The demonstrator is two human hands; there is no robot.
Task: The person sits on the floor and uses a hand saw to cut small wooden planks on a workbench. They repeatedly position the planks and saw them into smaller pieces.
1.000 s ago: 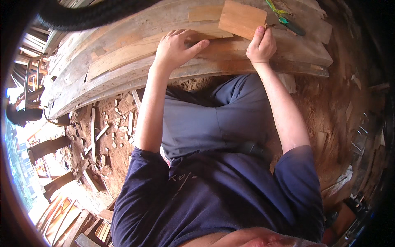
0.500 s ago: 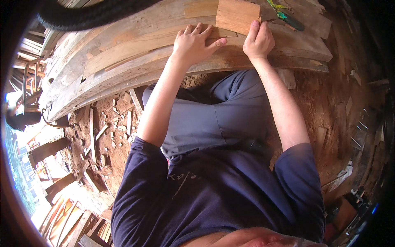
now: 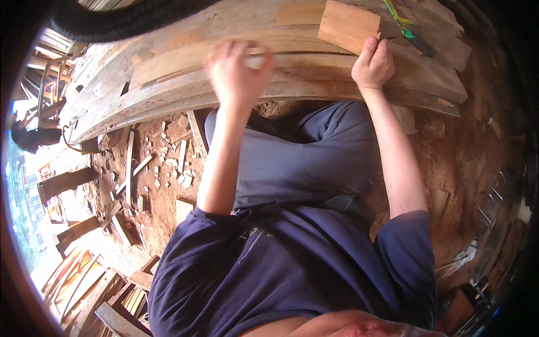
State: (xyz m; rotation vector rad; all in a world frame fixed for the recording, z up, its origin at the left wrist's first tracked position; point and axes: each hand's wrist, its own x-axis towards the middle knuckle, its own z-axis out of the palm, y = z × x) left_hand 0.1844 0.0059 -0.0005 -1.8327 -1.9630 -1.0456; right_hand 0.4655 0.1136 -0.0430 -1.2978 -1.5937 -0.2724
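My right hand [image 3: 373,64] is closed round the lower right corner of a flat, reddish-brown wooden board [image 3: 349,27], thumb on top. The board is tilted over the workbench [image 3: 185,53], its near corner toward me. My left hand [image 3: 237,73] hovers over the bench's near part, smeared by motion. Its fingers look bent with the thumb apart, but I cannot tell whether anything is between them. To the right of the board lies a green and yellow hand tool with a dark end [image 3: 414,36]. A paler wooden piece [image 3: 300,14] lies left of the board.
The bench is built of thick, worn planks. Wood offcuts [image 3: 182,154] and small blocks litter the brown floor to the left. Stacked timber [image 3: 120,292] stands at lower left. A thick black cable [image 3: 123,25] crosses the upper left, close to the camera.
My left hand has lifted off the bench, where it lay with fingers spread, and moved left. My right hand still holds the board, which now tilts more. The whole view has shifted a little.
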